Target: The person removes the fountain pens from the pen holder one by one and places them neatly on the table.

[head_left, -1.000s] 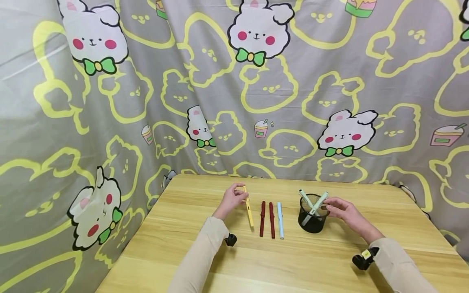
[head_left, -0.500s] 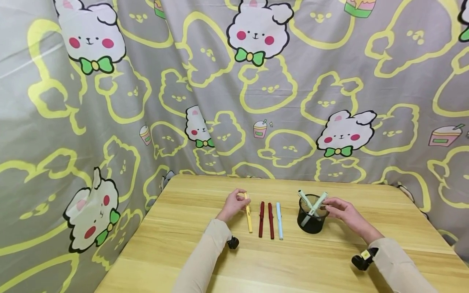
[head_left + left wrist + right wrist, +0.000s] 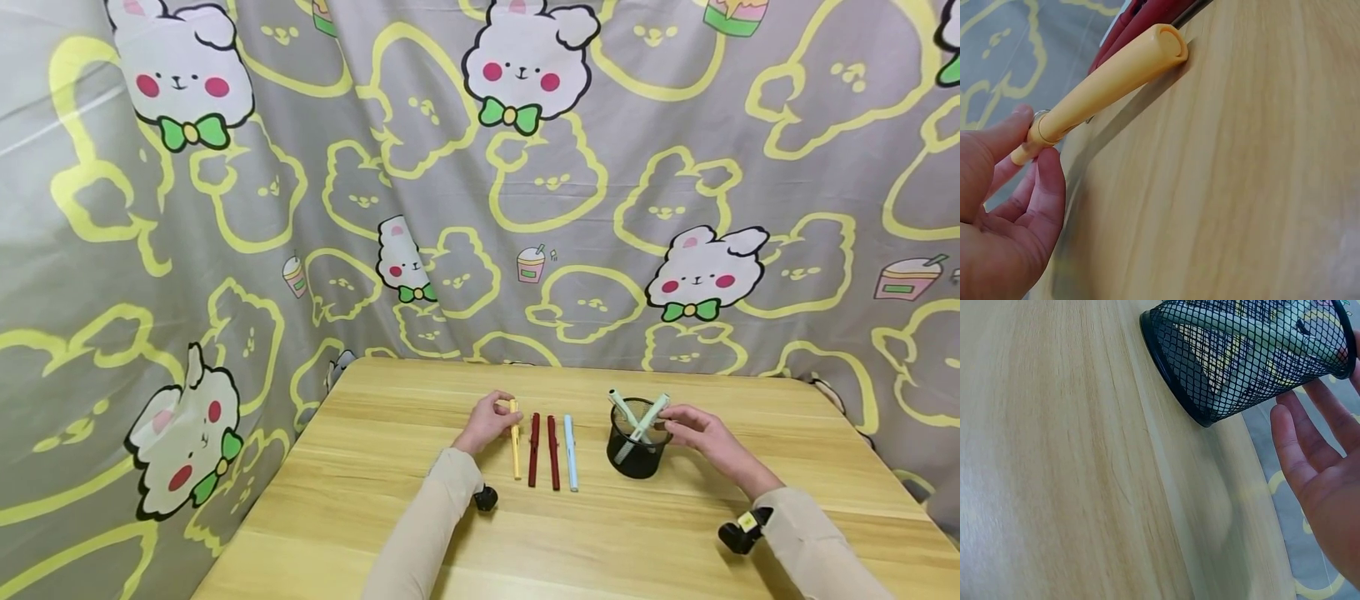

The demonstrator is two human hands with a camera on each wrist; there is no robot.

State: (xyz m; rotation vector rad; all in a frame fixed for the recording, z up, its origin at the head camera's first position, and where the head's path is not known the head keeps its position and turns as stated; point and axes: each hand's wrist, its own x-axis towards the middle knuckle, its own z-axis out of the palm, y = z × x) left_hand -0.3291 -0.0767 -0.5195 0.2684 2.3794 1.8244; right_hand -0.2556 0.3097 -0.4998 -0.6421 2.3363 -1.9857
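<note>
My left hand (image 3: 486, 422) pinches a yellow pen (image 3: 516, 454) near its far end. In the left wrist view the thumb and fingertips meet on the yellow pen (image 3: 1110, 87), whose blunt near end is closest to the table. My right hand (image 3: 703, 433) holds the rim of a black mesh pen holder (image 3: 636, 461) at its right side. In the right wrist view the mesh pen holder (image 3: 1179, 369) stands upright on the table, its rim partly hidden with the fingers. Two pale green pens (image 3: 651, 417) lean crossed inside it.
Two dark red pens (image 3: 533, 454) and a light blue pen (image 3: 572, 458) lie side by side between the yellow pen and the holder. The wooden table (image 3: 600, 533) ends at a patterned grey curtain (image 3: 450, 200) behind and to the left.
My left hand has brought the yellow pen nearer and then rightward, closer to the red pens and lined up more with them. The right hand stays at the pen holder.
</note>
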